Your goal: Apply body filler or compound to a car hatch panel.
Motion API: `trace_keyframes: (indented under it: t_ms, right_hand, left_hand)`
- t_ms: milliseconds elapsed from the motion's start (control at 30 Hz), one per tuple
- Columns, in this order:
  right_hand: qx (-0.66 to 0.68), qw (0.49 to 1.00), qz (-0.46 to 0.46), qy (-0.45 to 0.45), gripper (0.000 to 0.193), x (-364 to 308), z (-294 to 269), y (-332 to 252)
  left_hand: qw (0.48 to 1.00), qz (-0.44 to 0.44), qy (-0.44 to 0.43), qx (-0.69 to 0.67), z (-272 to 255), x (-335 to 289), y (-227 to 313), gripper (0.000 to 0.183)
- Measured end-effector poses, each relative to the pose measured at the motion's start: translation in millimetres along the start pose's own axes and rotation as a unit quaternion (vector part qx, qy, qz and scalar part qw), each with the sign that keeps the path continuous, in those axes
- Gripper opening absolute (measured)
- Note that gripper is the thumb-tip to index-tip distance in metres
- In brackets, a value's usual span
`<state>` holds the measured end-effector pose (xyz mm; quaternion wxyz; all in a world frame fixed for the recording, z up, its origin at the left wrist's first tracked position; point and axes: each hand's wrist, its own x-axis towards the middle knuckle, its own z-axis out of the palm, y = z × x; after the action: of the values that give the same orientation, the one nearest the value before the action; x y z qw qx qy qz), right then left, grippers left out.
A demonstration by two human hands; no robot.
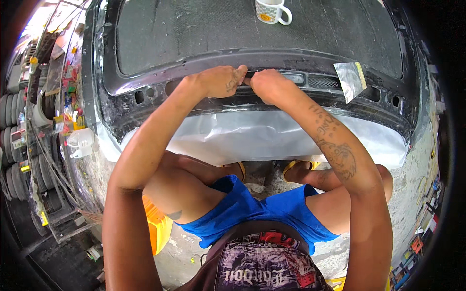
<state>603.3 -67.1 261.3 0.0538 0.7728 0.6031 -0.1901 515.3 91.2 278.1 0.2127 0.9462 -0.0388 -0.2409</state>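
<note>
The glossy black metal car panel runs left to right, its near edge beneath left hand and right hand alike. Both curl nearly closed; I cannot tell their hold

Bright daylight glares at ten o'clock. Stacked tires stand at nine, beside colourful clutter. Worn grey concrete floor shows at four, with more odds and ends beyond.
</note>
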Motion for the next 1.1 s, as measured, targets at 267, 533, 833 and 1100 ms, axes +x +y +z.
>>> trace_keyframes:
  t_ms: [267, 533, 833, 1100]
  right_hand:
    - [-0.002, 0.998, 0.009, -0.060, 0.044, 5, 0, 0]
    - [0.017, 1.000, 0.015, -0.015, 0.023, 0, -1, -1]
    - [0.033, 0.999, 0.018, -0.018, 0.040, -4, -13, -6]
    - [-0.008, 1.000, -0.015, 0.000, 0.030, -5, 2, 0]
  left_hand:
    - [0.991, -0.081, -0.061, -0.088, -15, -7, 20, 0.019]
    - [0.979, -0.106, 0.027, -0.172, 3, -15, 25, 0.018]
    - [0.940, -0.002, 0.333, -0.068, -19, -43, 13, 0.013]
    - [0.992, -0.040, 0.062, -0.102, -26, -41, 15, 0.029]
